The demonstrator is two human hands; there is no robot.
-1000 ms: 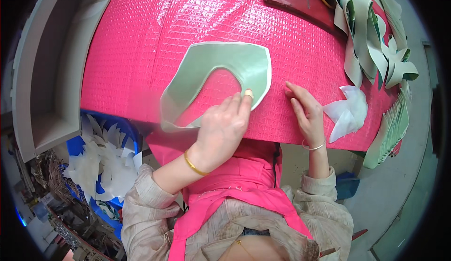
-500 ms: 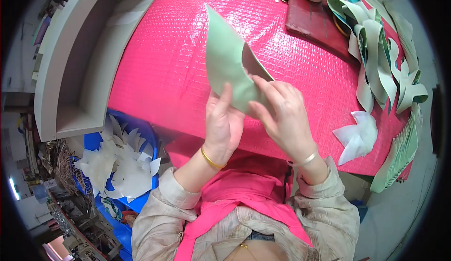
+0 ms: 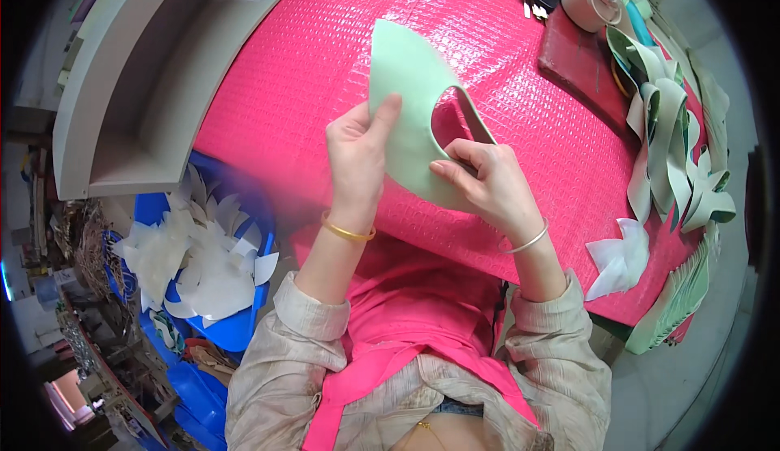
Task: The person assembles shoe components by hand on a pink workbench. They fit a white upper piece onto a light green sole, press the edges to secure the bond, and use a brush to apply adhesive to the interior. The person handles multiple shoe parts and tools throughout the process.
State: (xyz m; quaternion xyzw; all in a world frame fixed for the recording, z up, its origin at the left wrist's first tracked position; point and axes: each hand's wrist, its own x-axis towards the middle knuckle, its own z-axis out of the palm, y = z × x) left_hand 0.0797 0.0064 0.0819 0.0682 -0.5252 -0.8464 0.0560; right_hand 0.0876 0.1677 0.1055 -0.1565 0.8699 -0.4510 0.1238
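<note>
Between my hands, above the pink-covered table (image 3: 292,69), is a pale green, curved sheet piece (image 3: 406,118) that looks like a shoe upper, with a rounded opening on its right side. My left hand (image 3: 361,138) grips its left edge, thumb lying on the front face and fingers behind. With thumb and bent fingers, my right hand (image 3: 487,175) pinches the lower right edge just below the opening. Pink tabletop shows through that opening. A narrow, darker strip of the inner side is visible at the opening's right.
At the left stands a grey open shelf box (image 3: 122,118). Below it, a blue bin (image 3: 260,288) holds white cut pieces (image 3: 203,260). On the right lie a white piece (image 3: 621,260), a stack of green pieces (image 3: 678,288), draped pale strips (image 3: 670,142), a dark red board (image 3: 581,69) and a white pot (image 3: 589,4).
The green piece has turned and spread, so its opening now shows wider. My left hand has moved up along its left edge; my right hand has closed on the lower right edge.
</note>
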